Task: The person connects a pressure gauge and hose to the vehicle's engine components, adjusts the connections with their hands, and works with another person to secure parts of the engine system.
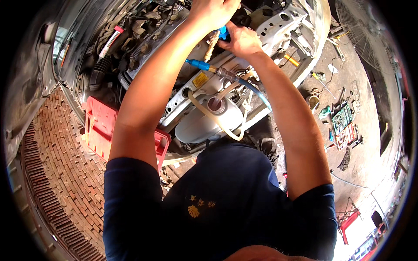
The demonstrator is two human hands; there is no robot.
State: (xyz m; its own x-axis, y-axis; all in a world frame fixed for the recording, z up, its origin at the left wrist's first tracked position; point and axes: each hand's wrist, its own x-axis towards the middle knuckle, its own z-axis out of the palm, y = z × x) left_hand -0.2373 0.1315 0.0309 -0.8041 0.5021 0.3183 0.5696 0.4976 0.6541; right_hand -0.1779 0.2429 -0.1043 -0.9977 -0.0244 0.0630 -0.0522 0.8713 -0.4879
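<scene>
Both arms reach over an open engine bay. At the upper edge, my left hand (213, 13) is closed, its fingertips partly cut off; what it grips is hidden. Just below, my right hand (244, 41) is closed around a blue fitting (224, 32), most of it covered by the fingers. A brass-coloured threaded piece (211, 46) hangs beside it. Nearer me, a blue air connector (198, 64) joins a metal coupler (225, 73) on a blue hose (257, 93). Below sits a white plastic reservoir (198, 128), with a clear tube (226, 90) entering its open neck.
A red plastic tray (98, 126) lies by my left arm. A red-capped tube (111, 41) rests on the engine. On the floor at right are a green socket set (343, 117), a screwdriver (322, 82) and a fan (359, 30). Brick paving (69, 165) lies left.
</scene>
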